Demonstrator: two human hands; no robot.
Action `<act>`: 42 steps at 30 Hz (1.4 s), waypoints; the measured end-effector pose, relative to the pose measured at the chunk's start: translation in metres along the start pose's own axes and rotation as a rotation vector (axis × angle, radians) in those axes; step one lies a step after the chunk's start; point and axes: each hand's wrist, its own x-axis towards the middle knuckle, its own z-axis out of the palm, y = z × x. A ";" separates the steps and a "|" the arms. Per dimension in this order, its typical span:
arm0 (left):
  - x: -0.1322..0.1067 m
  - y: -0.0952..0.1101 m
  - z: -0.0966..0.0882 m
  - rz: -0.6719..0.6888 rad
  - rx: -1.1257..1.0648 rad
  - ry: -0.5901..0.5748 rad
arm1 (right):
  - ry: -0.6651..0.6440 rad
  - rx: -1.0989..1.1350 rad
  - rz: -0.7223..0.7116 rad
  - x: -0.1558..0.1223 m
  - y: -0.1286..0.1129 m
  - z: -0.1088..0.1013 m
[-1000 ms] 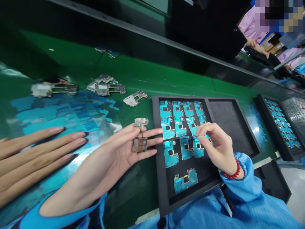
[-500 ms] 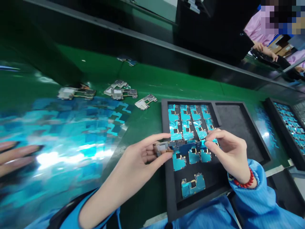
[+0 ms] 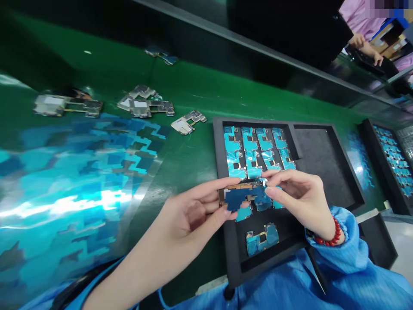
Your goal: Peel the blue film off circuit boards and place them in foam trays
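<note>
Above the tray [image 3: 222, 172], both hands' grip holds the board [image 3: 243, 196] lengthwise left-right

left hand [image 3: 190, 211] swung small blue-filmed circuit board [image 3: 241, 197] over black tray [image 3: 222, 172] | right hand [image 3: 297, 196] fingers [image 3: 271, 191] joined it | co-worker's hand left

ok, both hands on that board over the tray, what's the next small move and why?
Probably press the blue film flat along the board. The left hand pinches the board's left end, the right hand pinches its right end, and the film already covers most of its face above the black tray.
</note>
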 end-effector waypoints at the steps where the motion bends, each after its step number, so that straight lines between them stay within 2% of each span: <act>1: -0.001 0.000 0.000 0.001 -0.007 -0.018 | -0.001 0.004 0.007 -0.001 -0.001 0.000; 4: -0.006 -0.003 0.001 0.019 -0.023 -0.045 | 0.003 -0.024 0.011 -0.002 -0.002 0.001; 9: -0.009 -0.002 0.004 0.003 -0.005 0.000 | 0.014 -0.065 -0.011 -0.002 -0.004 0.002; 13: -0.008 0.000 0.001 -0.028 0.075 -0.051 | 0.024 -0.076 -0.011 -0.001 -0.004 0.002; 18: -0.008 -0.001 0.002 -0.037 0.139 0.015 | 0.007 -0.061 -0.011 -0.001 -0.004 0.002; 22: -0.011 0.001 0.007 -0.083 0.097 0.061 | -0.002 -0.069 -0.015 -0.002 -0.003 0.002; 28: -0.011 0.001 0.007 -0.077 0.037 0.059 | 0.011 -0.099 -0.001 -0.002 -0.004 0.002; 34: -0.008 -0.001 0.000 -0.082 0.112 -0.062 | 0.017 -0.102 0.000 -0.002 -0.004 0.003; 42: -0.007 -0.002 -0.002 -0.085 0.118 -0.067 | 0.022 -0.120 0.010 -0.002 -0.004 0.003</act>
